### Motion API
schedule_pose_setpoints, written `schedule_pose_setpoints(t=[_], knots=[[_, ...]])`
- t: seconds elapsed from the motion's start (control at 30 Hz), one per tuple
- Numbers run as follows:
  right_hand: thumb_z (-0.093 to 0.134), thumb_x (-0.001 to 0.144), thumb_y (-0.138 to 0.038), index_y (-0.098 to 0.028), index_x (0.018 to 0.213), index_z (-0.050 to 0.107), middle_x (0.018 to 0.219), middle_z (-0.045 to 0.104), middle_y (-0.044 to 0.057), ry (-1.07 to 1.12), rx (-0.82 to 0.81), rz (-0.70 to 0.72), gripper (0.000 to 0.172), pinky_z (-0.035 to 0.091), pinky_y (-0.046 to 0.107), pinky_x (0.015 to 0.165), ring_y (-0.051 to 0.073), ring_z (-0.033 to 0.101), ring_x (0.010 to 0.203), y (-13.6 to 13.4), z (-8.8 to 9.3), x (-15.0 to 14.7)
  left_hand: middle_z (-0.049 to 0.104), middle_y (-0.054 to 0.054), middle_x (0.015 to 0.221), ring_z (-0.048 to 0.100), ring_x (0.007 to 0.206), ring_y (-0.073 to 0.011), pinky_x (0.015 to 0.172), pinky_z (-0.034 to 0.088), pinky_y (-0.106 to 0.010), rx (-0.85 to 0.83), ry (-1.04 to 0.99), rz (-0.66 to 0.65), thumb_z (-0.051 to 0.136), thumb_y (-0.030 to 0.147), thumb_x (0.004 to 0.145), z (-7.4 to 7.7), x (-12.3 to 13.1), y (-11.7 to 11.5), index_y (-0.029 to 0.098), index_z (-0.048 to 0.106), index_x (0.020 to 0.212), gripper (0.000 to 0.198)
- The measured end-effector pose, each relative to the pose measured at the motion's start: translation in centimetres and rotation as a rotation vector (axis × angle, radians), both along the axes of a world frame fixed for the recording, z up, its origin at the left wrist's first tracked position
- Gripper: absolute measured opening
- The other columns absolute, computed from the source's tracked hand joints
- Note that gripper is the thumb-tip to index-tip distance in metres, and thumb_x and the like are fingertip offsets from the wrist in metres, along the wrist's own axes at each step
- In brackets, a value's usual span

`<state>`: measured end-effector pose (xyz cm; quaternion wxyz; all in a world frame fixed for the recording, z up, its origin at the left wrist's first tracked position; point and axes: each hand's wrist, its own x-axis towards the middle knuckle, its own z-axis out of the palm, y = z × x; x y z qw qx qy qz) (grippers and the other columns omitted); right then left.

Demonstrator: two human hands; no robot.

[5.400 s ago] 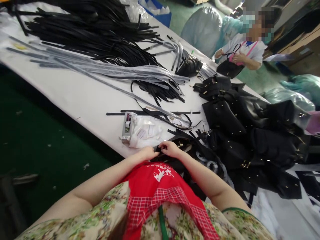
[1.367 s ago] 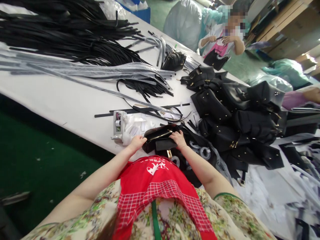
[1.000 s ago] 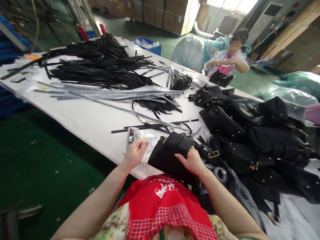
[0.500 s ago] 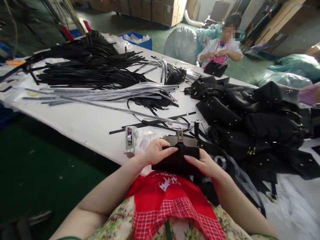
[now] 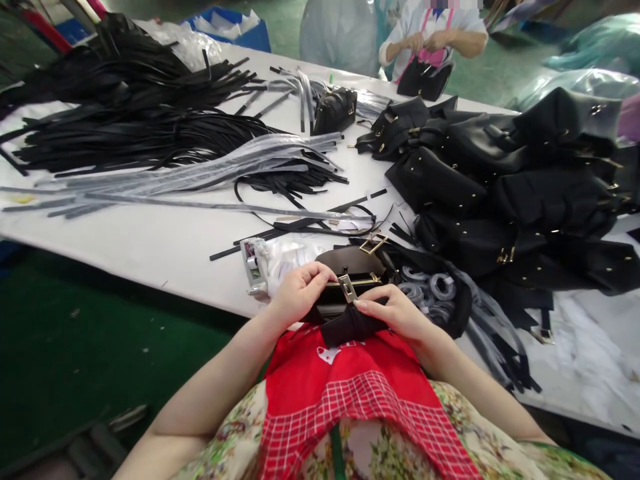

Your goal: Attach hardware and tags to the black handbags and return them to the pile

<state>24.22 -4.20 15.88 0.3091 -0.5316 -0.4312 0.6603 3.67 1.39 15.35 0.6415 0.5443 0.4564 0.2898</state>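
A black handbag (image 5: 320, 312) stands at the table edge against the red apron, its top showing a gold zipper and a grey-brown inner panel. On its black flap (image 5: 353, 325) sits a gold clasp plate (image 5: 347, 289), tilted. My left hand (image 5: 303, 290) is closed in a pinch at the plate's upper left corner; what lies between the fingertips is partly hidden. My right hand (image 5: 397, 312) grips the flap from the right, thumb beside the plate's lower end. Just behind the bag is a gold rectangular buckle (image 5: 374, 243).
Black handbags (image 5: 550, 207) are piled on the right. Bundles of black straps (image 5: 150, 140) and plastic-wrapped strips (image 5: 200, 175) cover the left of the white table (image 5: 165, 243). Clear rolls (image 5: 442, 287) lie beside my right hand. Across the table, a person (image 5: 435, 40) handles a black bag.
My view has tipped downward. The flap has folded down toward me, uncovering the bag's zipper and tilting the clasp plate. My left hand has shifted from the flap to the plate's corner.
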Motion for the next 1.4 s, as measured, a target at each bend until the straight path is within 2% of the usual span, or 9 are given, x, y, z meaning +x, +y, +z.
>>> schedule_pose_setpoints(t=[0.2,0.4,0.63,0.77,0.9,1.03,1.13,1.27,1.4], knots=[[0.073,0.074,-0.047,-0.015,0.079,0.077,0.075,0.072,0.005,-0.03,0.024,0.04,0.033,0.046,0.027,0.064,0.016,0.06,0.068,-0.5,0.2,0.0,0.045,0.008,0.047,0.038,0.041,-0.0053,0.041,0.026,-0.018,-0.074,-0.061,0.015,0.066,0.044,0.079,1.0,0.0,0.3,0.018,0.053,0.077,0.03],[0.071,0.075,-0.048,-0.016,0.081,0.077,0.078,0.074,0.006,-0.087,0.062,0.059,0.034,0.049,0.029,0.067,0.019,0.064,0.072,-0.7,0.6,-0.2,0.051,0.006,0.05,0.044,0.041,-0.006,0.04,0.03,-0.017,-0.094,-0.065,-0.03,0.066,0.049,0.078,1.7,0.1,0.5,0.017,0.052,0.076,0.035],[0.068,0.078,-0.049,-0.017,0.081,0.077,0.08,0.074,0.006,-0.125,0.098,0.084,0.034,0.049,0.029,0.069,0.02,0.065,0.074,-0.8,0.8,-0.3,0.059,0.001,0.057,0.049,0.05,-0.0092,0.045,0.038,-0.02,0.147,0.243,-0.088,0.069,0.043,0.077,2.2,-0.2,0.7,0.016,0.061,0.071,0.028],[0.065,0.081,-0.047,-0.018,0.079,0.076,0.078,0.074,0.005,-0.195,0.17,0.112,0.032,0.048,0.028,0.068,0.02,0.065,0.074,-1.0,1.1,-0.7,0.062,0.0,0.062,0.052,0.055,-0.011,0.05,0.04,-0.021,0.211,0.296,-0.097,0.067,0.04,0.078,2.2,-0.4,0.9,0.016,0.064,0.071,0.025],[0.061,0.085,-0.044,-0.018,0.077,0.074,0.075,0.072,0.003,-0.231,0.214,0.137,0.03,0.047,0.027,0.068,0.019,0.063,0.073,-1.3,1.6,-1.1,0.062,0.0,0.064,0.053,0.059,-0.0119,0.055,0.042,-0.023,0.306,0.309,-0.167,0.063,0.036,0.082,2.8,-0.5,0.5,0.016,0.064,0.071,0.023],[0.057,0.088,-0.044,-0.019,0.093,0.073,0.083,0.07,0.003,-0.23,0.252,0.247,0.03,0.044,0.026,0.065,0.018,0.06,0.074,-1.4,2.4,-1.0,0.064,-0.002,0.07,0.055,0.066,-0.0139,0.064,0.044,-0.026,0.438,0.323,-0.296,0.058,0.03,0.085,3.6,-0.5,-0.8,0.018,0.063,0.071,0.018],[0.05,0.091,-0.044,-0.018,0.078,0.069,0.067,0.062,0.0,-0.281,0.278,0.33,0.035,0.037,0.024,0.055,0.013,0.05,0.061,-1.4,2.8,-1.1,0.065,-0.002,0.072,0.056,0.067,-0.0142,0.065,0.045,-0.026,0.424,0.298,-0.316,0.057,0.03,0.086,4.0,-0.9,-1.5,0.019,0.062,0.073,0.019],[0.049,0.091,-0.042,-0.017,0.059,0.056,0.054,0.045,-0.003,-0.319,0.278,0.296,0.041,0.027,0.024,0.049,0.01,0.038,0.052,-1.6,2.5,-1.7,0.063,-0.001,0.068,0.055,0.062,-0.0132,0.06,0.045,-0.025,0.336,0.215,-0.291,0.055,0.035,0.088,4.2,-1.3,-2.0,0.018,0.058,0.073,0.023],[0.05,0.09,-0.041,-0.017,0.055,0.049,0.051,0.043,-0.003,-0.393,0.277,0.227,0.042,0.025,0.024,0.049,0.01,0.038,0.051,-1.8,2.1,-2.3,0.062,-0.002,0.072,0.055,0.067,-0.0157,0.066,0.045,-0.028,0.497,0.309,-0.324,0.054,0.028,0.088,4.4,-0.7,-3.2,0.02,0.055,0.072,0.018]])
